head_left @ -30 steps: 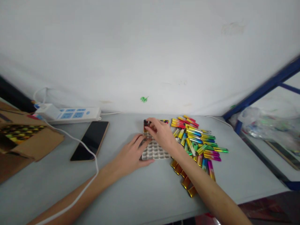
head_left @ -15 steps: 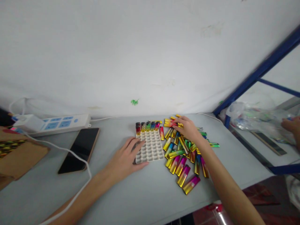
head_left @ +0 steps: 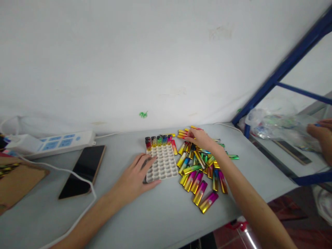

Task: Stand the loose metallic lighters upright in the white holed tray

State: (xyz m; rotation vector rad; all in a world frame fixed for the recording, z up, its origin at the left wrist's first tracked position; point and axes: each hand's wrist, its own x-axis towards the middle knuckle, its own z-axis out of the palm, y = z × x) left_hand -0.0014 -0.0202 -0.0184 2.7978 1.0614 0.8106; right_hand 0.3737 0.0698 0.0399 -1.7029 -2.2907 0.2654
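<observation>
A white tray point(head_left: 166, 162) with rows of small cells lies on the grey table. Several shiny coloured lighters point(head_left: 159, 141) stand upright along its far edge. My left hand point(head_left: 137, 174) grips the tray's near left side, fingers over the cells and thumb along the front edge. To the right spreads a loose pile of lighters point(head_left: 199, 188) with metallic gold, pink, green and blue bodies. At the far part of this pile my right hand point(head_left: 201, 138) has its fingers bent together around a red-and-gold lighter, mostly hidden by the fingers.
At left lie a black phone point(head_left: 84, 169), a white power strip point(head_left: 64, 143), a white cable point(head_left: 77, 178) and an open cardboard box point(head_left: 23, 180). A blue metal frame point(head_left: 280, 72) rises at right. Beyond it are clear plastic bags point(head_left: 275, 124) and another person's hand point(head_left: 321, 135).
The view has shifted slightly. My right hand has tilted its fingers down into the far lighters and closed them. My left hand stays on the tray.
</observation>
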